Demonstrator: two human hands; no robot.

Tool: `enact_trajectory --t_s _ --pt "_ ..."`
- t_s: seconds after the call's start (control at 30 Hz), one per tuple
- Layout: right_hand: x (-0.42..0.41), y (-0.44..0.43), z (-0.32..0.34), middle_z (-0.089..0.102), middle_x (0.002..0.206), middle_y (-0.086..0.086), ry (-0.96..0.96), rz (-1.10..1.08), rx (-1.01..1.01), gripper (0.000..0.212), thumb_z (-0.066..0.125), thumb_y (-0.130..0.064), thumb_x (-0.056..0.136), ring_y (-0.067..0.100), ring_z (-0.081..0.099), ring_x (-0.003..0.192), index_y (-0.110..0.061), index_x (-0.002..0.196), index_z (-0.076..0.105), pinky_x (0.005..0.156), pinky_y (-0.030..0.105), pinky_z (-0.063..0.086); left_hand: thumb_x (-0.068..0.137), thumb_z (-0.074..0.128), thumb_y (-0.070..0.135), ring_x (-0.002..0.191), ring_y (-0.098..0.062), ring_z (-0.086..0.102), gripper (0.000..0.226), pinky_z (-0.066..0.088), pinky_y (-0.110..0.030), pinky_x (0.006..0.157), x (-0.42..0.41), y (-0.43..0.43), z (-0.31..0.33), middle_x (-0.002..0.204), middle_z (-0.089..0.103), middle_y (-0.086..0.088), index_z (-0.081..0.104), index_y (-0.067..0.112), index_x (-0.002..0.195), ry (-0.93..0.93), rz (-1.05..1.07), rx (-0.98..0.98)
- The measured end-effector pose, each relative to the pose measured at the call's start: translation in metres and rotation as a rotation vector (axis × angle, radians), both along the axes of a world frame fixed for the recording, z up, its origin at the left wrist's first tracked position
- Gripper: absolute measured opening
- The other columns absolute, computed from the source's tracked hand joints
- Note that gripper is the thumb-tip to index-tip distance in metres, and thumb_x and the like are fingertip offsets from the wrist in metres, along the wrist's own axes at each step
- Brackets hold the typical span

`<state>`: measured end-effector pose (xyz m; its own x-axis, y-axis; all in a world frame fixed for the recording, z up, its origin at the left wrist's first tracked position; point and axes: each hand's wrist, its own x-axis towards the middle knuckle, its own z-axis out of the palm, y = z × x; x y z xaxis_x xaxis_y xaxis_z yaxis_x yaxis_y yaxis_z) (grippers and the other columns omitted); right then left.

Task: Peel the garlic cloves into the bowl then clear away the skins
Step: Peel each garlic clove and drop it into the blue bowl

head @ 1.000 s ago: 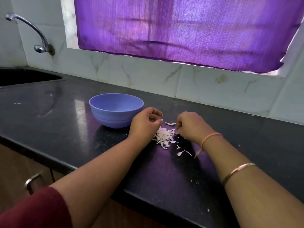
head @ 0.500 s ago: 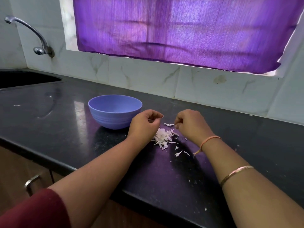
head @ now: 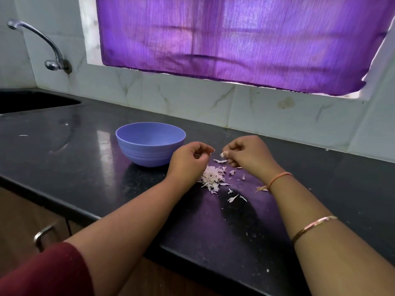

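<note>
Two bare forearms reach forward from the near edge over the black countertop (head: 64, 159). On the left arm there is a dark red sleeve (head: 42, 272) at the bottom corner. On the right arm there is a thin metal bangle (head: 314, 226), and closer to the wrist an orange thread band (head: 277, 178). Under the counter edge, at the left, a wooden cabinet door with a metal handle (head: 41, 237) is visible.

Between the two wrists lies the pile of garlic skins (head: 211, 178), pale and papery, directly on the countertop. Some loose flakes are scattered to the right of the pile and a little nearer to the person.

Just behind the pile, the left hand (head: 190, 161) is curled, with thumb and forefinger pinched together; something thin seems to be between them, but I cannot tell what it is. The right hand (head: 250, 153) is also curled, and its fingertips hold a small white piece (head: 222, 154), which may be skin or a clove; this is too small to decide. The two hands are near each other but do not touch.

Left of the left hand, just beside it, stands the lilac bowl (head: 149, 150), upright. Its inside, as far as it shows, looks plain; the bottom is hidden by the rim.

Farther back, a black sink (head: 32, 101) is set in the counter at the far left, with a curved metal tap (head: 42, 45) on the marble-tiled wall (head: 192, 101). Above the tiles hangs a purple curtain (head: 235, 39) over the window.
</note>
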<state>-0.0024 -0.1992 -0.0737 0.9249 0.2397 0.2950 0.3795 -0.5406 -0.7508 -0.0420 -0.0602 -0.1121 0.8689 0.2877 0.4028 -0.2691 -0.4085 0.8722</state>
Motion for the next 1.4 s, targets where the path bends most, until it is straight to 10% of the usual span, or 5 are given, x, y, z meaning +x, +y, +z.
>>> enact_trajectory --t_s 0.23,0.7,0.9,1.4 --pt "-0.010 -0.006 0.004 0.058 0.066 0.010 0.276 0.130 0.376 0.014 0.050 0.003 0.092 0.009 0.053 0.052 0.010 0.096 0.062 0.053 0.015 0.050 0.086 0.062 0.014 0.058 0.006 0.056 0.013 0.051 -0.018 0.068 -0.001 -0.002 0.001 0.072 0.068 0.010 0.073 0.017 0.093 -0.033 -0.061 0.020" --pt "-0.018 -0.006 0.001 0.057 0.063 0.009 0.254 0.164 0.401 0.007 0.054 0.002 0.090 0.010 0.051 0.050 0.004 0.087 0.060 0.050 0.017 0.048 0.086 0.066 0.018 0.075 -0.023 0.068 0.012 0.055 -0.035 0.075 -0.007 -0.004 0.003 0.077 0.073 -0.005 0.075 0.013 0.092 -0.050 -0.076 0.053" --pt "-0.014 -0.008 -0.002 0.056 0.062 0.010 0.259 0.151 0.335 0.009 0.055 0.003 0.089 0.013 0.050 0.051 0.006 0.083 0.061 0.048 0.018 0.048 0.085 0.067 0.016 0.061 0.005 0.060 0.013 0.052 -0.015 0.066 -0.007 -0.003 0.003 0.070 0.068 0.012 0.074 0.013 0.096 -0.061 -0.091 0.070" --pt "-0.013 -0.008 -0.002 0.053 0.047 0.004 0.398 0.165 0.553 0.009 0.056 0.006 0.084 0.007 0.046 0.039 0.006 0.076 0.061 0.039 0.016 0.041 0.086 0.066 0.015 0.067 -0.009 0.064 0.008 0.056 -0.029 0.074 -0.008 -0.004 0.003 0.074 0.071 0.000 0.073 0.016 0.089 -0.045 -0.157 0.031"
